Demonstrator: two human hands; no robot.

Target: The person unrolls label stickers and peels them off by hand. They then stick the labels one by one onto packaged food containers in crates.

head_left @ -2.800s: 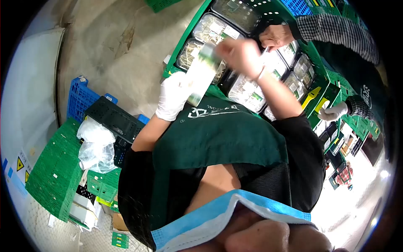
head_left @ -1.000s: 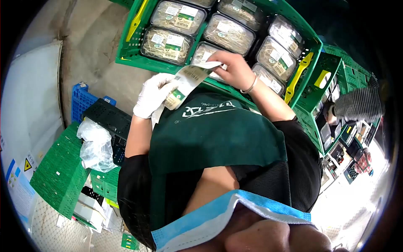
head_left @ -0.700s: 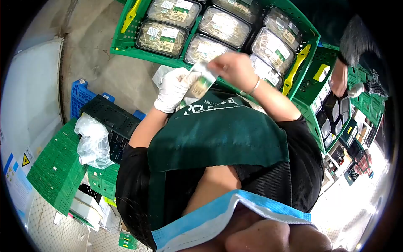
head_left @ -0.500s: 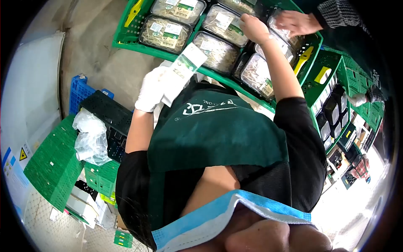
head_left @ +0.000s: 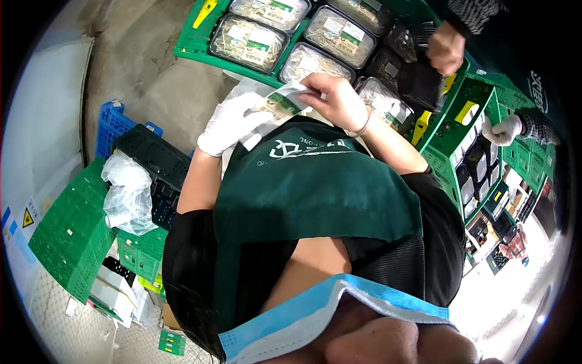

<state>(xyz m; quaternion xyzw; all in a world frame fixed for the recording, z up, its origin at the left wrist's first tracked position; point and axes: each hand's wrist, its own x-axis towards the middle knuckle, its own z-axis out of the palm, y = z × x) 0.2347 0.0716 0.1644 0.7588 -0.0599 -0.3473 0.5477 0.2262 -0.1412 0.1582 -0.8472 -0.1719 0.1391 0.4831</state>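
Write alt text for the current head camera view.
A gloved left hand and bare right hand hold a strip of labels beside a green crate of packs in clear wrapping. A co-worker's bare hand is at a black tray; a plastic bag lies at left.

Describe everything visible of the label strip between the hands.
The label strip looks like thin, flexible, slightly glossy paper or film, white with a green and beige printed section; the print is too small to read. It slants up from the gloved left hand, which grips its lower part, to the bare right hand, whose fingers hold its upper end. It is above the top of the green apron, near the green crate's rim. The glove hides part of it.
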